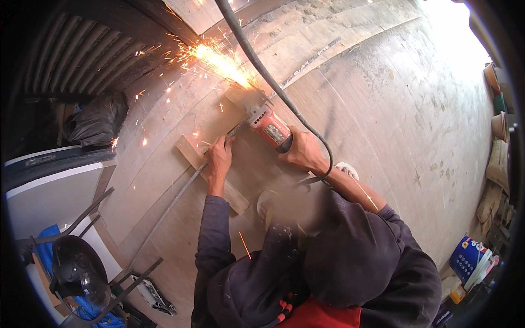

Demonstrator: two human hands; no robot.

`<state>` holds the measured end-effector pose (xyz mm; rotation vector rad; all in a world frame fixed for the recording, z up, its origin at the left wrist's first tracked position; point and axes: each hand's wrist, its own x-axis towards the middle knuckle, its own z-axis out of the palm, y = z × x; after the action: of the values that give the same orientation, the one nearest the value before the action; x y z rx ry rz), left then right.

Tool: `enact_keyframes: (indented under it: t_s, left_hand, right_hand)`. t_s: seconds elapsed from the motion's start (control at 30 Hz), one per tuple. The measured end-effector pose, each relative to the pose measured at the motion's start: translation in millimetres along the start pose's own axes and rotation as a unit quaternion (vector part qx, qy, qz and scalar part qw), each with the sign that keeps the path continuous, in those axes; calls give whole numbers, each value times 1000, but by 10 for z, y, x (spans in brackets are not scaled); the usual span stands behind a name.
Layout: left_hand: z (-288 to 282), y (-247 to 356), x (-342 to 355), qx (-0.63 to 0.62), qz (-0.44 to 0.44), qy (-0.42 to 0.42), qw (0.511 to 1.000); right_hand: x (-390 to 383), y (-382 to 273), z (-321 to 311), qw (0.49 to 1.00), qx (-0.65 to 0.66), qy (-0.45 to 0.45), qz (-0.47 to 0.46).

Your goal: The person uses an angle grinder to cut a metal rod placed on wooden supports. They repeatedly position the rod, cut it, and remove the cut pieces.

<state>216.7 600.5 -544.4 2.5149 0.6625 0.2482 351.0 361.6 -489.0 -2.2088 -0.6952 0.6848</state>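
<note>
My right hand (306, 150) is wrapped round the rear of a red angle grinder (268, 127). A bright stream of sparks (221, 63) flies from the grinder's head, away from me toward the far left. The disc itself is blurred. To the left, my left hand (220, 157) is closed round a long thin metal rod (186, 186), whose far end reaches the grinder's head. The rod slants back to the lower left, over a wooden strip (234, 198) lying on the floor beneath my left hand.
A dark cable (257, 60) hangs across the view beside the grinder. At the left are a black plastic bag (101, 123) and an upturned metal-legged item with a black round part (79, 257). A blue box (467, 259) and pots (499, 127) line the right side. My foot (347, 170) stands nearby.
</note>
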Motion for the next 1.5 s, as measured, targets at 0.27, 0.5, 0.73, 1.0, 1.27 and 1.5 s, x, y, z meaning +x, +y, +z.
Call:
enact_keyframes:
  t_s: [0.27,0.5,0.73,1.0,1.27,1.5]
  left_hand:
    - [5,-38,1,1,11,7,1000]
    - [31,-29,6,5,16,4,1000]
    - [24,-41,3,33,9,-4,999]
    - [-2,3,3,29,16,2,999]
    - [-6,13,6,32,8,-6,999]
    - [-25,21,22,46,3,-26,999]
  right_hand:
    - [-10,-78,-23,999,34,25,-24]
    - [12,-41,-8,1000,10,3,-17]
    - [16,-133,-65,999,36,0,-3]
    - [83,-182,-80,999,44,2,-3]
    - [92,-156,-56,999,45,12,-11]
    - [79,-144,-49,999,48,6,-1]
